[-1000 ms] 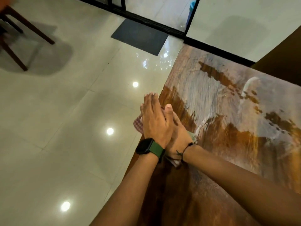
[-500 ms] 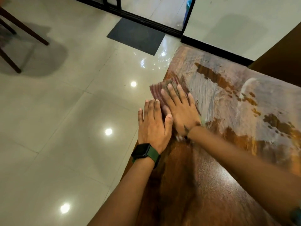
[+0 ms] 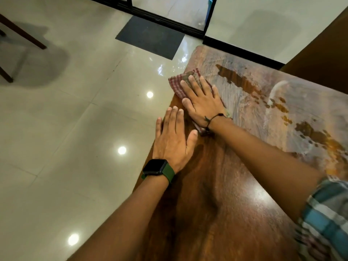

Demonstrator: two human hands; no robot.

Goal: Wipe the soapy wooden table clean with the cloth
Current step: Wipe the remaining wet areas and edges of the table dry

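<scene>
Two hands lie flat on the wooden table (image 3: 216,194), whose near half shows bare, glossy dark wood. The right hand (image 3: 201,101) presses a red-and-white checked cloth (image 3: 176,84) onto the tabletop at the table's left edge, toward 12 o'clock from the left hand; its fingers are straight and spread on top of the fabric, not curled round it. A corner of the cloth sticks out past the fingertips and a strip shows under the wrist, which wears a thin black cord bracelet (image 3: 212,118). The left hand (image 3: 174,141) rests palm down on bare wood at the same edge, fingers straight and close together, its thumb tip just beside the right wrist. A black smartwatch with a green strap (image 3: 157,168) sits on the left wrist. White soapy film (image 3: 282,102) covers the table's far part, toward 2 o'clock of the cloth, with brown patches of wood showing through. At 10 o'clock lie glossy pale floor tiles (image 3: 75,119) and a dark doormat (image 3: 150,36).
</scene>
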